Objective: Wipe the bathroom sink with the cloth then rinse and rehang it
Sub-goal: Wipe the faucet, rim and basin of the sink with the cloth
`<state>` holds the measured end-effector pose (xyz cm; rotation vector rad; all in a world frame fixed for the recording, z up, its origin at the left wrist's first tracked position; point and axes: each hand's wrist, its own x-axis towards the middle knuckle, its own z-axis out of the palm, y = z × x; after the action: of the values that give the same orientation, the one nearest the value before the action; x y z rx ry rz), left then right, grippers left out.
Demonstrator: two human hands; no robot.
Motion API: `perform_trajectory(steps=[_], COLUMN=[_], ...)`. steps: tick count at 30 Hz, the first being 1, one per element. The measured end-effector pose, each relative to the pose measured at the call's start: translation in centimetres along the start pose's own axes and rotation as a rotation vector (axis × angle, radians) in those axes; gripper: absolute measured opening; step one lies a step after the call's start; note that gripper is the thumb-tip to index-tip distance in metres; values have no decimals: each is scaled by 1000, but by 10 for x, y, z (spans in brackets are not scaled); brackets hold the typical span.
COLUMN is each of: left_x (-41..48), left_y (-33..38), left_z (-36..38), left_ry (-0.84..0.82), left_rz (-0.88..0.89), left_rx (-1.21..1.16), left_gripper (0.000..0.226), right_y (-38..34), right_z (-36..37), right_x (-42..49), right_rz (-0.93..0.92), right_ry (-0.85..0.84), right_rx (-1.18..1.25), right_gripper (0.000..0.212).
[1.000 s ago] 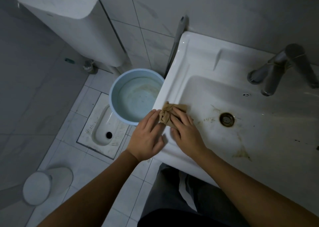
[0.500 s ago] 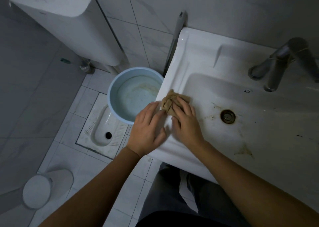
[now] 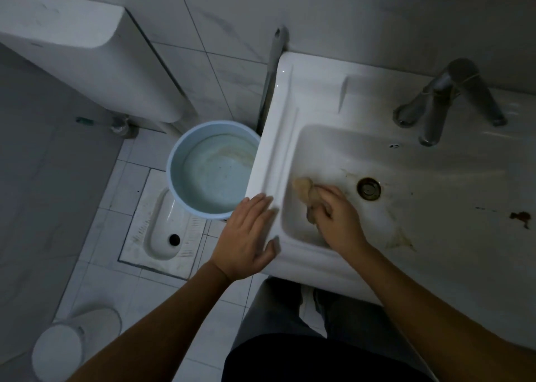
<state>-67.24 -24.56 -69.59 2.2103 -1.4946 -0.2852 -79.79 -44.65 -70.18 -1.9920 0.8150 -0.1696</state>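
My right hand (image 3: 338, 222) fingers pinch crumpled tan cloth (image 3: 308, 197) w/in glossy white sink (image 3: 324, 97) basin; left hand (image 3: 246, 236) flat, fingers spread, on smooth rim.

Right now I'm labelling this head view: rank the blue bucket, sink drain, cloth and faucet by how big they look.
1. Blue bucket
2. Faucet
3. Cloth, partly hidden under the right hand, so its rank is unsure
4. Sink drain

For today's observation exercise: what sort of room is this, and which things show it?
A small tiled bathroom: a white sink with a faucet, a squat toilet in the floor, and a wall cistern.
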Motion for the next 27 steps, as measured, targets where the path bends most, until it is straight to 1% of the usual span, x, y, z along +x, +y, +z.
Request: perform_trajectory(steps=[2,3,5,7,10,11,13,15,17,19,22,27], left_x=[0,0,0,0,-1,-1,-2,-2,1,10,31,65], left_y=[-1,-1,-1,-2,-4,-4,-3,-1,4,12,39,115], left_z=[1,1,1,1,1,1,1,1,0,2,16,64], left_ry=[0,1,1,-5,-12,-10,-10,-18,-25,-40,-72,-231], left_rz=[9,11,14,15,17,15,3,-17,-31,-9,73,212], left_rx=[7,7,8,13,16,11,-1,13,41,44,17,-33], left_gripper=[55,54,55,56,56,55,56,54,52,49,42,45], right_y=[-10,-14,-20,-22,-20,-18,-11,-2,9,19,40,72], right_z=[2,8,27,48,56,52,40,23,2,-25,-70,-157], right_x=[21,31,44,41,14,4,-14,-24,-30,-38,-51,-75], right_rz=[30,9,-58,-59,-100,-125,-165,-177,-140,-31,115,223], right_ry=[88,97,56,29,19,-21,-153,-266,-289,-209,-28,303], right_rx=[53,44,-9,-32,-48,-46,-72,-157,-213,-204,-175,-213], right_gripper=[37,39,45,50,46,43,42,43,42,40,35,28])
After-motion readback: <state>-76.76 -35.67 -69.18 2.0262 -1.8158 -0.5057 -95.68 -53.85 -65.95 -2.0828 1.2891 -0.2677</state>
